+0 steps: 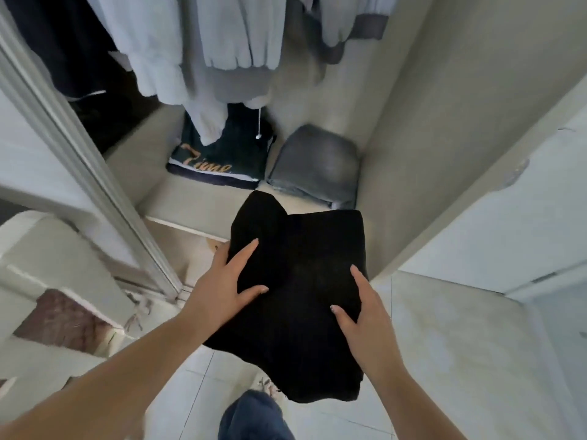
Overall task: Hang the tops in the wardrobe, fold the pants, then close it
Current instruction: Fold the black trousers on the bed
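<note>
Folded black pants [305, 281] are held in the air just in front of the open wardrobe's floor shelf [197, 204]. My left hand [227, 281] grips their left side, thumb on top and fingers underneath. My right hand [362, 309] grips the right side the same way. On the shelf lie a folded dark garment with gold lettering [219, 160] and a folded grey garment [317, 166]. Light grey tops [203, 49] and a dark top [63, 42] hang above them.
The sliding door's metal frame [95, 173] runs diagonally at the left. The wardrobe's beige side wall [444, 128] stands at the right, with a white panel [508, 233] beyond it. Pale floor tiles [444, 360] lie below. My blue-trousered leg [254, 417] shows at the bottom.
</note>
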Demonstrator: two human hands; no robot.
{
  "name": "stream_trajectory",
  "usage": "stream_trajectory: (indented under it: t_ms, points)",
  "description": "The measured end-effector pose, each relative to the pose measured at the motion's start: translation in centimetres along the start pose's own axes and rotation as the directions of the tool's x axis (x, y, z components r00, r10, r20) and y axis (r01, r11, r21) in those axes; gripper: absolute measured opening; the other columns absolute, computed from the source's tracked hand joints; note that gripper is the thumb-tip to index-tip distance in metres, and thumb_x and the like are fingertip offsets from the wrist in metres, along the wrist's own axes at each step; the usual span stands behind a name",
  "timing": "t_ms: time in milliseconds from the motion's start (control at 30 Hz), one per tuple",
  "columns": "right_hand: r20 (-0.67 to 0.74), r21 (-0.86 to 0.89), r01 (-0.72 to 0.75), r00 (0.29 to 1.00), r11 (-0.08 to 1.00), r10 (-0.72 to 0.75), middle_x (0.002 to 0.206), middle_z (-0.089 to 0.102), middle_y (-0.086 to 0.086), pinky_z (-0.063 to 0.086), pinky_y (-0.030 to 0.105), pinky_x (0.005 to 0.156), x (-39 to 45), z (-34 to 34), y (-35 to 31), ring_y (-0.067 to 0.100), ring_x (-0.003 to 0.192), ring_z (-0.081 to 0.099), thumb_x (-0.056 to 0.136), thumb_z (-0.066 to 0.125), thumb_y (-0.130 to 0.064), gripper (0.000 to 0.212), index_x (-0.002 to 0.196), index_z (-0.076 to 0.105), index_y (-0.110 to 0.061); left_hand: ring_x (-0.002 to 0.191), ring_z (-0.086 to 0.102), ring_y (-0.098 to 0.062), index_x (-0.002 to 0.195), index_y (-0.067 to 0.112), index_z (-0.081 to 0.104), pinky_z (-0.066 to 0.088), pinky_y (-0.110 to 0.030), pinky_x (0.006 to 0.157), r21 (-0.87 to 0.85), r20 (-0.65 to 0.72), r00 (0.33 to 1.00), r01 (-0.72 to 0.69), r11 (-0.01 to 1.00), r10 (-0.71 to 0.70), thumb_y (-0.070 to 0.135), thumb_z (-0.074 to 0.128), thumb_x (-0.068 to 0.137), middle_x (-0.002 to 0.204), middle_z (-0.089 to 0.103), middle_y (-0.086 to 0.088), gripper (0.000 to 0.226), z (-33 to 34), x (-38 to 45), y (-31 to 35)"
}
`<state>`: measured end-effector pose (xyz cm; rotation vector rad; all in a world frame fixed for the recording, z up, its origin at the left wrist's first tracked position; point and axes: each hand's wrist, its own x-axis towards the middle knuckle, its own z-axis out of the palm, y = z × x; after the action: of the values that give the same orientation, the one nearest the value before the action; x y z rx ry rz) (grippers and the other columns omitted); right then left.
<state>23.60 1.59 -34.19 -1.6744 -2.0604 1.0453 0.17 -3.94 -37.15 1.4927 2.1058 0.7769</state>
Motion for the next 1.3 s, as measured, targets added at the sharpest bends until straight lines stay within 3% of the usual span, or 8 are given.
stream_trajectory:
  t_ms: [100, 267, 500, 633, 767, 933, 1133, 1300]
  points:
    - [-0.041, 0.058, -0.034, 0.998, 0.998, 0.037, 0.139, 0.043, -0.009, 0.038, 0.017, 0.096, 4.9, 0.9, -0.5, -0.002, 0.105, 0.043, 0.093, 0.057, -0.025, 0.07, 0.148, 0.017, -0.04, 0.131, 0.041, -0.019, 0.148, 0.036, 0.022, 0.04, -0.032, 0.104, 0.032, 0.014, 0.998, -0.054, 0.998, 0.054, 0.039, 0.072, 0.08, 0.15, 0.023, -0.001, 0.085, 0.4, 6.1, -1.0]
    - [-0.089, 0.223, -0.094, 0.989, 0.97, 0.116, 0.145, 0.036, -0.016, 0.034, 0.016, 0.098, 12.6, 1.2, -2.4, 0.004, 0.13, 0.04, 0.097, 0.048, -0.017, 0.058, 0.146, 0.025, -0.041, 0.128, 0.047, -0.027, 0.146, 0.027, 0.032, 0.038, -0.033, 0.105, 0.013, 0.019, 0.994, -0.107, 0.994, 0.106, 0.03, 0.072, 0.081, 0.146, 0.033, -0.008, 0.076, 0.6, 14.8, -1.7]
    - [-0.27, 0.359, -0.123, 0.935, 0.925, 0.229, 0.14, 0.043, -0.012, 0.029, 0.011, 0.101, 21.0, 1.1, -3.3, -0.002, 0.123, 0.041, 0.095, 0.045, -0.003, 0.056, 0.14, 0.04, -0.035, 0.136, 0.038, -0.024, 0.144, 0.028, 0.038, 0.03, -0.036, 0.112, -0.06, 0.024, 0.987, -0.156, 0.986, 0.158, 0.028, 0.072, 0.08, 0.151, 0.031, -0.007, 0.072, 1.9, 25.7, -1.4]
    - [-0.409, 0.334, -0.137, 0.87, 0.932, 0.275, 0.141, 0.047, -0.012, 0.031, -0.003, 0.083, 25.5, 1.4, -3.3, 0.007, 0.12, 0.052, 0.091, 0.046, 0.003, 0.058, 0.136, 0.047, -0.034, 0.138, 0.035, -0.03, 0.146, 0.024, 0.032, 0.029, -0.033, 0.109, -0.03, 0.015, 0.972, -0.234, 0.972, 0.234, 0.024, 0.07, 0.082, 0.152, 0.027, -0.014, 0.074, 2.8, 30.7, -0.7]
    - [-0.471, 0.349, -0.167, 0.819, 0.922, 0.327, 0.138, 0.05, -0.011, 0.036, 0.011, 0.084, 31.6, 0.6, -3.6, 0.01, 0.115, 0.054, 0.087, 0.042, 0.004, 0.063, 0.134, 0.049, -0.037, 0.14, 0.03, -0.029, 0.147, 0.025, 0.032, 0.024, -0.025, 0.107, -0.073, -0.001, 0.974, -0.227, 0.971, 0.228, 0.024, 0.07, 0.084, 0.152, 0.025, -0.017, 0.073, 4.3, 36.6, -0.2]
    - [-0.515, 0.252, -0.164, 0.812, 0.954, 0.275, 0.138, 0.05, -0.01, 0.033, 0.011, 0.085, 39.6, -0.1, -2.6, 0.012, 0.118, 0.052, 0.086, 0.042, 0.004, 0.064, 0.134, 0.048, -0.038, 0.141, 0.024, -0.029, 0.144, 0.02, 0.04, 0.019, -0.017, 0.107, -0.06, -0.083, 0.955, -0.29, 0.955, 0.285, 0.026, 0.072, 0.084, 0.152, 0.023, -0.022, 0.068, 5.5, 44.3, -0.8]
    - [-0.528, 0.122, -0.14, 0.829, 0.983, 0.184, 0.142, 0.047, -0.005, 0.031, 0.016, 0.099, 47.0, 0.8, 1.3, 0.016, 0.125, 0.048, 0.088, 0.044, 0.003, 0.061, 0.137, 0.047, -0.031, 0.132, 0.037, -0.044, 0.136, 0.008, 0.05, 0.03, -0.051, 0.111, -0.028, -0.099, 0.945, -0.314, 0.949, 0.31, 0.033, 0.069, 0.079, 0.139, 0.039, -0.031, 0.065, 8.7, 52.2, -4.2]
    - [-0.341, -0.122, -0.307, 0.906, 0.944, 0.251, 0.155, 0.026, 0.007, 0.023, 0.025, 0.11, 50.4, 2.6, 3.8, 0.022, 0.138, 0.031, 0.094, 0.042, -0.005, 0.057, 0.146, 0.034, -0.026, 0.142, 0.021, -0.039, 0.141, 0.015, 0.044, 0.023, -0.044, 0.114, 0.065, 0.043, 0.999, -0.034, 0.997, 0.031, 0.029, 0.077, 0.078, 0.152, 0.022, -0.024, 0.072, 10.6, 54.1, -6.1]
